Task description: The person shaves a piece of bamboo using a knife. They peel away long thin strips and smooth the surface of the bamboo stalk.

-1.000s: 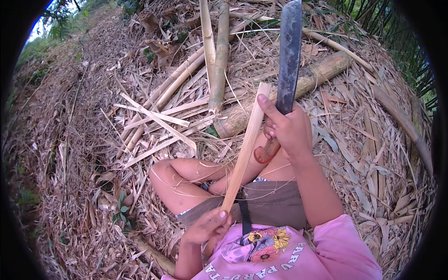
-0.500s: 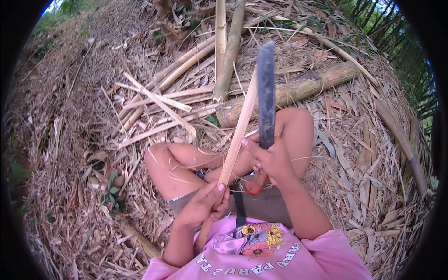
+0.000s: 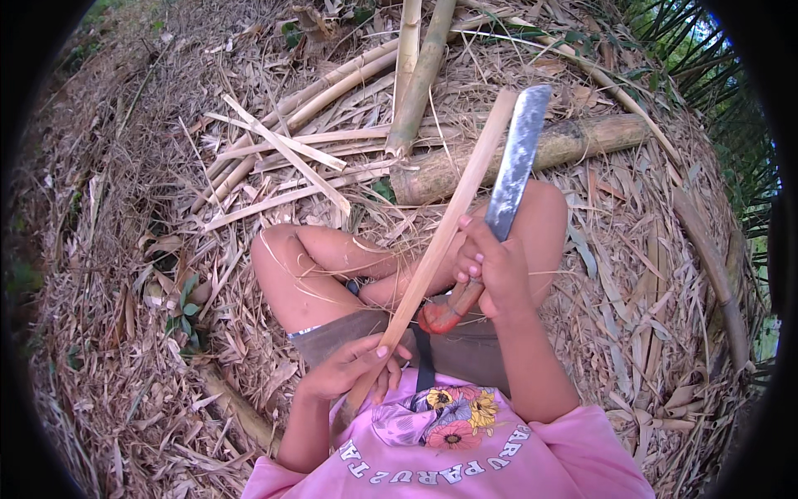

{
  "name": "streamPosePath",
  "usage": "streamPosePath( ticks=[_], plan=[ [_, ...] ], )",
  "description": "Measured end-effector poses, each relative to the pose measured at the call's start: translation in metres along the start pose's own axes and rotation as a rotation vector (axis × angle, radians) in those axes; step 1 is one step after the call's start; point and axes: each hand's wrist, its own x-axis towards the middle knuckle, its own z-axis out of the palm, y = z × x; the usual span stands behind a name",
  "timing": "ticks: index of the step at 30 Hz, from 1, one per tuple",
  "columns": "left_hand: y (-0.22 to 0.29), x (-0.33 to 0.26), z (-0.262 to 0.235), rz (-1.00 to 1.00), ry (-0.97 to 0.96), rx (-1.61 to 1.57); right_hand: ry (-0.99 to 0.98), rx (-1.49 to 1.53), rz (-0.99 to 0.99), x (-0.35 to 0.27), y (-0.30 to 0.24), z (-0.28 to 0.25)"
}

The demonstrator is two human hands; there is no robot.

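Observation:
My left hand [image 3: 357, 368] is closed round the lower part of a long, pale bamboo strip [image 3: 453, 220]. The strip slants up and to the right across my crossed legs, its lower end against my pink shirt. In my right hand [image 3: 494, 262] is a machete [image 3: 519, 158], gripped at its reddish-brown hooked handle [image 3: 445, 316]. Its broad, dark, whitish-smeared blade points up, beside the far end of the strip with a narrow gap showing between them. My right thumb and fingers lie close to the strip's edge; whether they touch it I cannot tell.
A thick bamboo log [image 3: 573, 145] lies just beyond my knees. An upright-leaning bamboo pole [image 3: 424, 79] meets its left end. Several split strips [image 3: 291, 154] lie crossed at the left, over dry leaves [image 3: 125, 333]. A long curved stem [image 3: 711, 258] runs along the right.
The machete has tilted to the right and its blade has turned its flat side more into view. The bamboo strip leans further right. My left fingers have loosened slightly round it.

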Motion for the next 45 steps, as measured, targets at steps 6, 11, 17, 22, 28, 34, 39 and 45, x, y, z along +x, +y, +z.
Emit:
streamPosePath(
  ticks=[6,11,17,22,28,34,39,45],
  plan=[
    [-0.035,-0.014,0.0,0.079,0.076,0.152,0.042,0.019,-0.101,0.008,-0.027,0.004],
    [-0.029,-0.026,0.005,0.031,0.25,-0.007,0.076,-0.103,-0.161,0.015,-0.033,0.008],
    [0.01,-0.01,0.017,-0.012,0.442,0.051,-0.064,-0.513,-0.161,-0.013,0.007,-0.012],
    [0.014,0.002,0.011,0.131,0.271,-0.216,-0.262,-0.774,-0.465,-0.043,0.05,-0.021],
    [0.04,0.012,0.038,0.2,0.294,-0.073,-0.295,-0.873,-0.513,-0.047,0.037,-0.008],
    [0.05,0.014,0.036,0.141,0.257,-0.195,-0.266,-0.823,-0.639,-0.041,0.033,-0.006],
    [0.046,0.017,0.044,0.216,0.3,-0.212,-0.286,-1.243,-0.856,-0.049,0.029,-0.008],
    [0.045,0.018,0.054,0.236,0.327,-0.137,-0.205,-1.416,-1.17,-0.048,0.024,0.003]
  ],
)
